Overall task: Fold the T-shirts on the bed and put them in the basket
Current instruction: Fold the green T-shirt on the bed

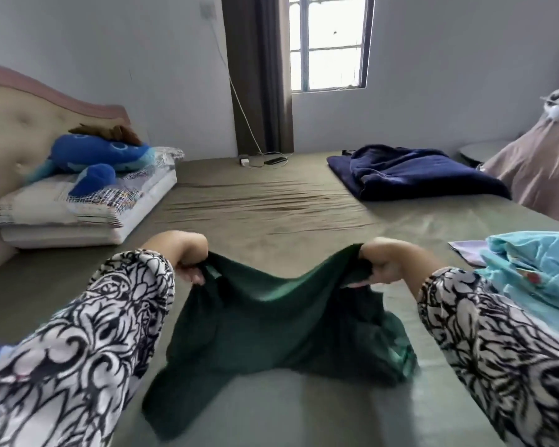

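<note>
A dark green T-shirt [265, 324] hangs between my two hands above the olive-green bed [271, 214], and its lower part drapes onto the sheet. My left hand [184, 259] grips its top left edge. My right hand [388, 262] grips its top right edge. The cloth sags in the middle between them. A light blue garment [536, 272] lies crumpled at the right edge of the bed, over a pale lilac piece [465, 250]. No basket is in view.
A folded navy blanket [413, 172] lies at the far right of the bed. Pillows [78, 214] with a blue plush toy [94, 159] sit at the left by the headboard. A charger and phone [265, 161] lie near the far wall.
</note>
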